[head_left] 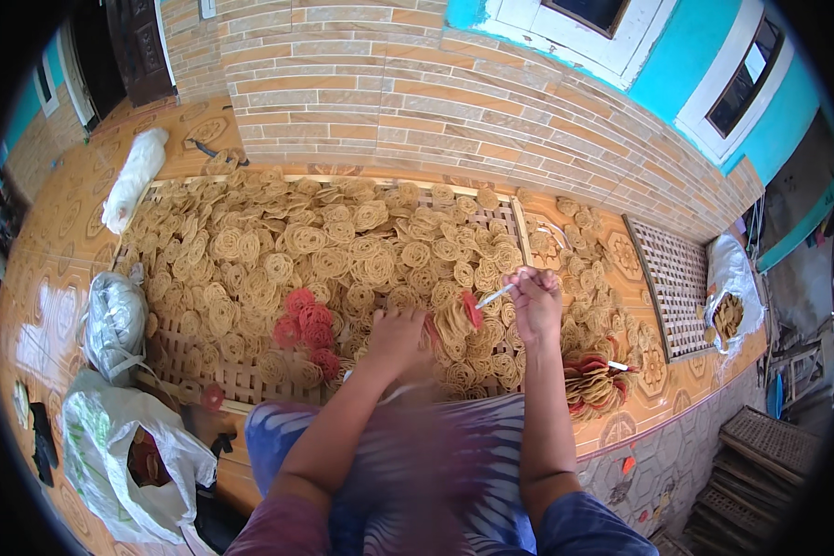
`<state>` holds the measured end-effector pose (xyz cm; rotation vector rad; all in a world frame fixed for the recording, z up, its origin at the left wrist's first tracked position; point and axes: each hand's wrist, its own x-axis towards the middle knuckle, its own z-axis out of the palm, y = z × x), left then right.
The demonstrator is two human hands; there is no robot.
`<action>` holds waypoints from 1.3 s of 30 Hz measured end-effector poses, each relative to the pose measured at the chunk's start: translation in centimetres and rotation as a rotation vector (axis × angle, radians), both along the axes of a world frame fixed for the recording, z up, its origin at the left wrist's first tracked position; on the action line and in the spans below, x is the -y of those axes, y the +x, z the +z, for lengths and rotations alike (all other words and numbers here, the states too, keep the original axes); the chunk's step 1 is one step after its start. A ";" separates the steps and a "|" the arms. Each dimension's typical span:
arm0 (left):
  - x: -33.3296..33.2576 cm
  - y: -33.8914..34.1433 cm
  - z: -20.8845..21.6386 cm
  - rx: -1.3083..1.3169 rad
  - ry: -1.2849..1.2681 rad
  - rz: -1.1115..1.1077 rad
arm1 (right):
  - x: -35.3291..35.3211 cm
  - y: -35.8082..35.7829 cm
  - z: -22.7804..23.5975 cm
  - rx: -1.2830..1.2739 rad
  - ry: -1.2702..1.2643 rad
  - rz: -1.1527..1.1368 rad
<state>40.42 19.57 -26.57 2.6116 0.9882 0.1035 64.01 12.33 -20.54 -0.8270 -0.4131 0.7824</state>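
Observation:
Tan, coiled, lacy discs that look like dried crackers (pixel 324 264) cover a woven slatted rack (pixel 181 347). My right hand (pixel 535 301) pinches the end of a thin white strip (pixel 497 296). The strip's other end meets a red disc (pixel 473 310) at the end of a bunched row of tan discs (pixel 452 326). My left hand (pixel 398 341) is low over the discs, left of that row, its fingers curled downward. What lies under those fingers is hidden. Several loose red discs (pixel 315 324) rest to the left of my left hand.
At right are a bundle of strung discs (pixel 593 382), a second woven rack (pixel 663 287) and a sack of discs (pixel 734 287). White plastic bags (pixel 125 463) stand at lower left. A white furry animal (pixel 136 178) lies beyond the rack's left edge. A tiled wall (pixel 371 93) runs behind.

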 end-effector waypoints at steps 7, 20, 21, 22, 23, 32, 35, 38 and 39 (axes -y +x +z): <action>-1.7 -2.5 0.7 -0.265 -0.001 0.061 | 0.1 2.2 -1.8 -0.095 -0.020 -0.014; 1.8 4.1 1.3 0.705 -0.203 -0.101 | -0.5 -3.9 1.2 0.023 0.017 0.399; 1.9 4.4 1.1 0.599 -0.161 -0.118 | -0.3 -3.8 1.8 0.053 -0.021 0.303; 1.9 4.4 0.9 0.448 -0.117 -0.135 | 0.0 -3.2 2.5 0.079 -0.026 0.244; 1.7 4.1 0.8 0.440 -0.107 -0.128 | 0.4 -2.5 3.1 0.107 0.037 0.212; 0.8 0.6 3.8 0.570 -0.054 -0.107 | 0.4 -2.3 3.2 0.119 -0.019 0.223; 0.5 1.1 4.0 0.759 -0.803 -0.015 | -0.9 -2.9 1.4 0.131 0.034 0.299; -0.3 1.5 3.0 0.784 -0.938 0.150 | -3.3 -1.6 -1.4 0.490 -0.246 0.140; -0.6 1.5 2.6 0.812 -0.905 0.169 | -4.2 -1.0 -2.7 0.665 -0.348 0.058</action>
